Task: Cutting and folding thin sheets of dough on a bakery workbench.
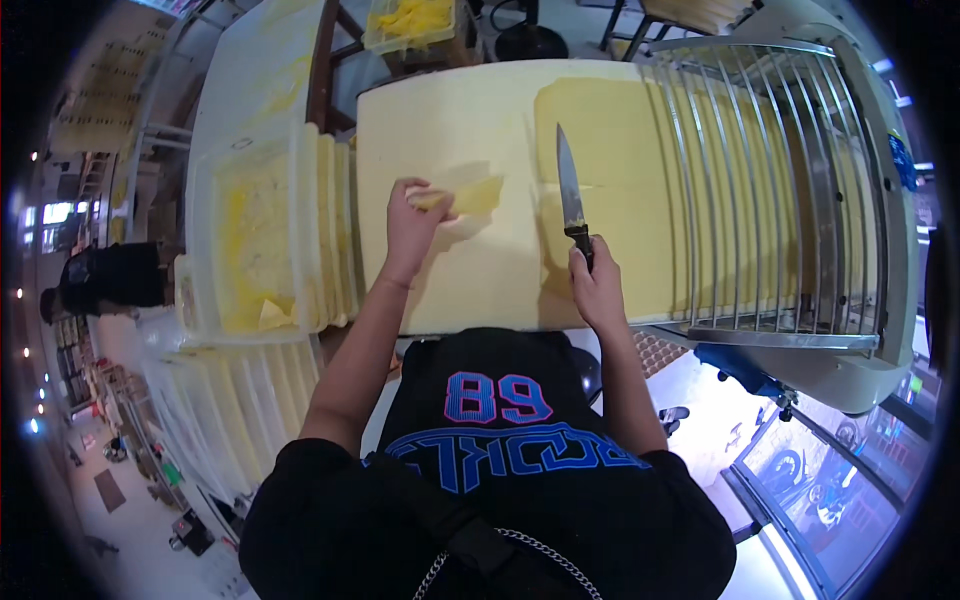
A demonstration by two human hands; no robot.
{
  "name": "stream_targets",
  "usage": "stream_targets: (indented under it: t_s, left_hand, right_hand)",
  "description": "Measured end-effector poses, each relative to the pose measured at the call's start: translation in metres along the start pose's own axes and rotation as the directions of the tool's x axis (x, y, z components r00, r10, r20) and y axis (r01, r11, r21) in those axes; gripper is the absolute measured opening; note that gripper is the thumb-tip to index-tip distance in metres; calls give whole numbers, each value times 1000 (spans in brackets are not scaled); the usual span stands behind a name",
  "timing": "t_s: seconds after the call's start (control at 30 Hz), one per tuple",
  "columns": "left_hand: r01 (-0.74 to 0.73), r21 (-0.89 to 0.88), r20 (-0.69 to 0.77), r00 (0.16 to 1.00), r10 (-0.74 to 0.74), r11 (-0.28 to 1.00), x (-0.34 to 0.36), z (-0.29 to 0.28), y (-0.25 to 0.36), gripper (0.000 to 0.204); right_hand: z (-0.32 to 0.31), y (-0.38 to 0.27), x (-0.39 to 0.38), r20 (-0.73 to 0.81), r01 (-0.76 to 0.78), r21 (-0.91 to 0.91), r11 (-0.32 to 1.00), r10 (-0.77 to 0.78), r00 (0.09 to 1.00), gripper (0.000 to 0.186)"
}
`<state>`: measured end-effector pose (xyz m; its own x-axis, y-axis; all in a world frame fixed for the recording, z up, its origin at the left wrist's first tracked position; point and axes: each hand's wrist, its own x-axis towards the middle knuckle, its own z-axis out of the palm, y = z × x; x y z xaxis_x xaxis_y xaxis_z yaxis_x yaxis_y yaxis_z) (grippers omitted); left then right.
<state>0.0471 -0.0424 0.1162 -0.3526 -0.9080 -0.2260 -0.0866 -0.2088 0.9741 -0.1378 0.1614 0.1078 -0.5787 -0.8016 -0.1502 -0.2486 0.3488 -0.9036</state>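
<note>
My left hand (pixel 412 232) is closed on a small strip of yellow dough (pixel 483 197), held above the pale belt (pixel 400 125); its far end is slightly blurred. A black-handled kitchen knife (pixel 569 180) is gripped in my right hand (pixel 598 287), blade pointing away from me. Beneath the knife lies a wide, flat sheet of yellow dough (pixel 625 125). It covers the right part of the belt and runs on under a metal guard. A crosswise line shows on the sheet beside the blade.
The barred metal guard (pixel 770 329) spans the machine's right side. Left of the belt, translucent plastic tubs (pixel 200 250) stand nested, the front one smeared yellow with a scrap inside. A tub of yellow dough pieces (pixel 410 25) and a stool (pixel 690 12) are beyond the belt.
</note>
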Motion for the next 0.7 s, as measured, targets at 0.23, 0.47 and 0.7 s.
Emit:
stream_targets:
  t_s: [0.23,0.47,0.7]
  left_hand:
    - [221,185,-61,975,-213,958,-35,-85,-69,22]
    - [90,473,58,989,-132,877,-28,-104,-87,27]
    - [-7,502,136,988,-71,865,-26,-111,-96,25]
  right_hand:
    - [63,-24,-21,373,66,-307,950,56,926,23]
    - [104,-68,-36,382,52,-451,891,140,913,26]
    - [132,-32,-31,460,-9,-506,862,279,843,31]
